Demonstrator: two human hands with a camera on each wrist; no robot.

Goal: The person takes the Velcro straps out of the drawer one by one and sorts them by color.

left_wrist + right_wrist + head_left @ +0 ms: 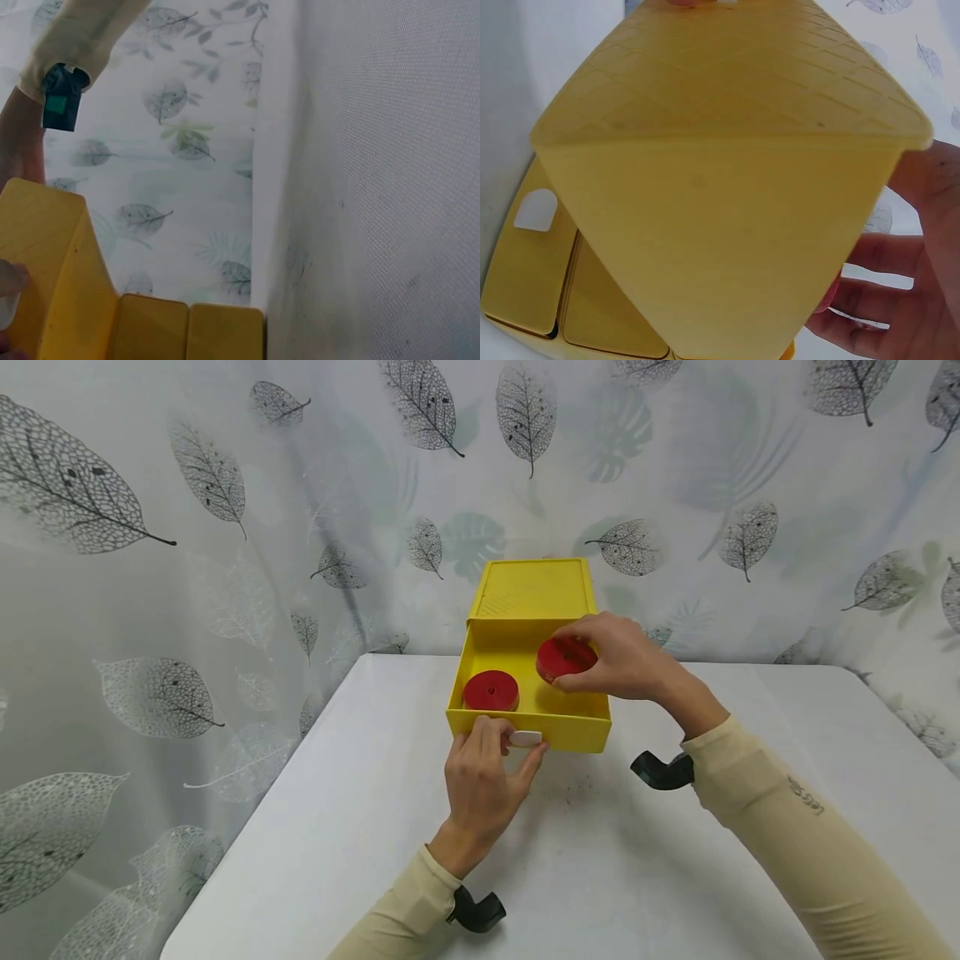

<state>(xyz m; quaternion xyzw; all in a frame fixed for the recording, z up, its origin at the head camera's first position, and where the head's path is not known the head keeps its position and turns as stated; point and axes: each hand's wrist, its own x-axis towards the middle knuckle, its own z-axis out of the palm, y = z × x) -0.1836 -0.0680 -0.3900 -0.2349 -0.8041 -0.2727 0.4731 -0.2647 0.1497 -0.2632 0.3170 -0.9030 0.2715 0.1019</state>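
Note:
A yellow drawer (531, 727) stands pulled out from a yellow drawer unit (536, 589). My left hand (480, 781) pinches the drawer's white handle (526, 738) between thumb and fingers. Inside the drawer, at the front left, lies a red roll (491, 690) with a small hole at its centre. A second red roll (561, 658) is gripped by my right hand (626, 660), over the drawer's right side. In the right wrist view the drawer hides most of that roll, while fingers (885, 300) show beyond its side.
Lower yellow drawers (607, 307) sit beneath the pulled-out one, one with a white handle (536, 210). The unit stands at the back of a white table (360, 760), against a leaf-patterned curtain (337, 485). Black wrist mounts (477, 910) hang from both sleeves.

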